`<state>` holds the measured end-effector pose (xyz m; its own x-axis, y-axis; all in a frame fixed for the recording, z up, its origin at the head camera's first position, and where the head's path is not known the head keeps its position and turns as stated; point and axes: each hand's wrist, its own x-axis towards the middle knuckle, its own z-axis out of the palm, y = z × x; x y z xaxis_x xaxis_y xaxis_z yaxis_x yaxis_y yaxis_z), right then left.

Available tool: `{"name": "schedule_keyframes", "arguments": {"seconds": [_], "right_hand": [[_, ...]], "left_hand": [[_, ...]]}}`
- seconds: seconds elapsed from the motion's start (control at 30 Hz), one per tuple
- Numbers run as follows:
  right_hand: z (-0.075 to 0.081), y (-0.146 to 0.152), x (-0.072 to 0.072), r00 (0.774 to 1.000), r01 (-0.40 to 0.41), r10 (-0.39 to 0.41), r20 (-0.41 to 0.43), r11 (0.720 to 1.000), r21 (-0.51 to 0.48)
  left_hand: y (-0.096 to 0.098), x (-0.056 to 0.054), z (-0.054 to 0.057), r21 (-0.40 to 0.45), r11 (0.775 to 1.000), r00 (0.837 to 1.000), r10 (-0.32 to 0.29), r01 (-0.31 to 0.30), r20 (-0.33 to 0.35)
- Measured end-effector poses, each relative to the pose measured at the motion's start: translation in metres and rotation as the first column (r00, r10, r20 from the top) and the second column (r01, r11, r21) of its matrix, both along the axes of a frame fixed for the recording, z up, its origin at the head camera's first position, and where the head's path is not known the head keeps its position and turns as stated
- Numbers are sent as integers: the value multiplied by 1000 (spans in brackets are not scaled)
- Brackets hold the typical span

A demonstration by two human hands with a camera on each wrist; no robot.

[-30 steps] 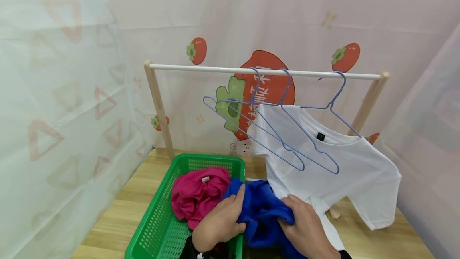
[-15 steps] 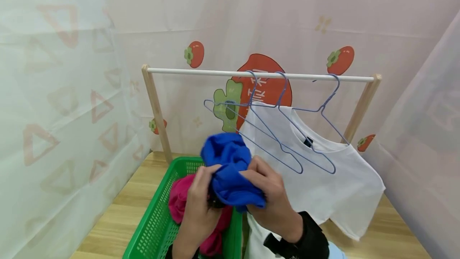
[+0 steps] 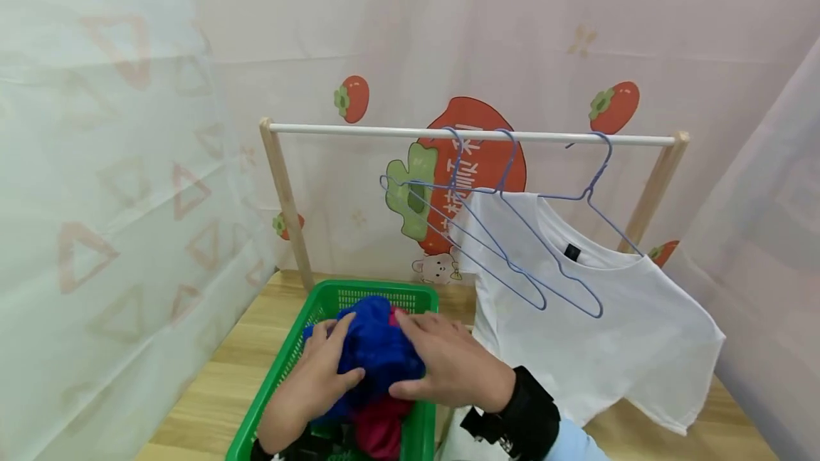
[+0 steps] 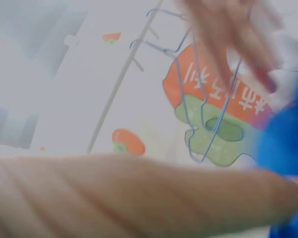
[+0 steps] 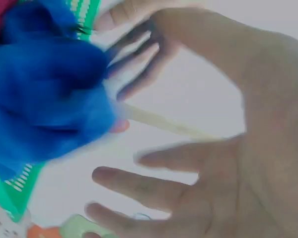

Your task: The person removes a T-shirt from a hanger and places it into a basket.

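A bunched blue cloth (image 3: 374, 351) lies over the magenta cloth (image 3: 382, 425) in the green basket (image 3: 410, 297), between my two hands. My left hand (image 3: 310, 379) is at the blue cloth's left side, fingers spread and loosely bent. On the other side, my right hand (image 3: 448, 361) has thumb and fingers spread wide near the cloth. The right wrist view shows a gap between the right fingers (image 5: 139, 191) and the blue cloth (image 5: 49, 99). In the left wrist view, the blue cloth (image 4: 285, 144) is partly hidden by the left hand.
Behind the basket stands a rack with a white rail (image 3: 359, 131) and wooden posts (image 3: 287, 205). Two bare blue hangers (image 3: 500, 251) hang on it, and a white T-shirt (image 3: 596, 326) hangs from another at right. Wooden table (image 3: 211, 383) surrounds the basket.
Both hands have carried the blue cloth left from beside the basket, bunched it up and set it down over the magenta cloth. The fingers have since loosened and spread.
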<state>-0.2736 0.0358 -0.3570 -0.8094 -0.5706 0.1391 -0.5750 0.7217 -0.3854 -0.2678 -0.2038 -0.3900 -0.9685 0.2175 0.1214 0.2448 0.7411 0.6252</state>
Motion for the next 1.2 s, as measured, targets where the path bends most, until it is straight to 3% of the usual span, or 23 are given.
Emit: {"name": "schedule_keyframes", "arguments": {"seconds": [0.07,0.13,0.27,0.37,0.43,0.5,0.57,0.67,0.77,0.87,0.93,1.0,1.07,1.2], "right_hand": [[-2,9,5,995,-11,11,103,1000,4],[-2,17,11,994,4,3,113,998,-57],[4,37,28,996,91,-88,22,978,-186],[11,58,44,980,154,-185,-77,942,-299],[17,74,51,954,166,-243,-179,918,-360],[26,93,52,906,159,-295,-303,902,-402],[37,111,49,850,186,-361,-384,887,-423],[54,138,35,790,275,-470,-393,846,-457],[66,159,14,735,413,-591,-332,779,-471],[68,176,-9,676,506,-675,-296,717,-479],[66,185,-21,645,566,-714,-271,685,-458],[63,192,-31,632,622,-737,-240,667,-410],[63,195,-40,636,653,-741,-213,665,-363],[66,195,-57,657,648,-723,-213,686,-331]], "left_hand": [[-3,-1,0,19,1000,999,2,-3,36],[-3,-1,0,36,999,1000,-1,1,0],[3,-1,4,39,999,999,-22,23,-24],[8,1,8,5,998,998,-58,58,-3],[10,2,14,-26,996,996,-87,88,12],[11,-1,22,-66,993,995,-103,103,-8],[9,-8,32,-100,991,993,-98,91,-71],[2,-37,48,-81,997,982,-22,7,-188],[-14,-81,59,27,992,960,128,-125,-249],[-32,-126,63,170,951,923,295,-259,-248],[-40,-151,63,260,908,895,387,-329,-219],[-48,-172,58,339,870,876,439,-360,-198],[-54,-186,52,393,846,875,454,-362,-171],[-68,-200,36,460,828,877,442,-320,-188]]}}
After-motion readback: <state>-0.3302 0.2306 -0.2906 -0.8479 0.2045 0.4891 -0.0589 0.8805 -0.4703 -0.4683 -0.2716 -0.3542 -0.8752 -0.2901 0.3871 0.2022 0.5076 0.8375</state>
